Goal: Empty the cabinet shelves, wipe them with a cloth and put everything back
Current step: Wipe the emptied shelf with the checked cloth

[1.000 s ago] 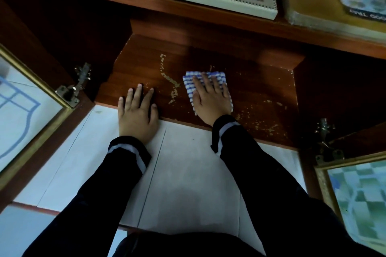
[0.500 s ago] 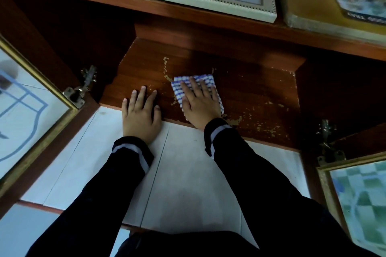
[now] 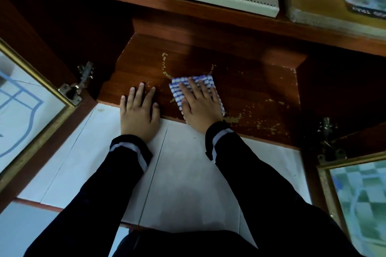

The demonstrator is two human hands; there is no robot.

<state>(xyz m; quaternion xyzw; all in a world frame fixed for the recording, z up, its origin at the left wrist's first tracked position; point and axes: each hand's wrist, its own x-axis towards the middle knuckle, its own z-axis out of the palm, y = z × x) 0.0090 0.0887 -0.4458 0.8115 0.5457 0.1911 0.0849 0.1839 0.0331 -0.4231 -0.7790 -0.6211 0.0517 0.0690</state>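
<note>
The right hand (image 3: 200, 106) lies flat, fingers straight, pressing the blue-and-white checked cloth (image 3: 177, 92) on the brown wooden shelf (image 3: 250, 89) near its front edge, while the left hand (image 3: 139, 113) rests flat beside it.

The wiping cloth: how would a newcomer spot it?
Look at the open cabinet's lowest wooden shelf. The cloth lies near the front edge, under the flat right hand. It is the only blue-and-white checked thing there; the left hand beside it holds nothing.
</note>
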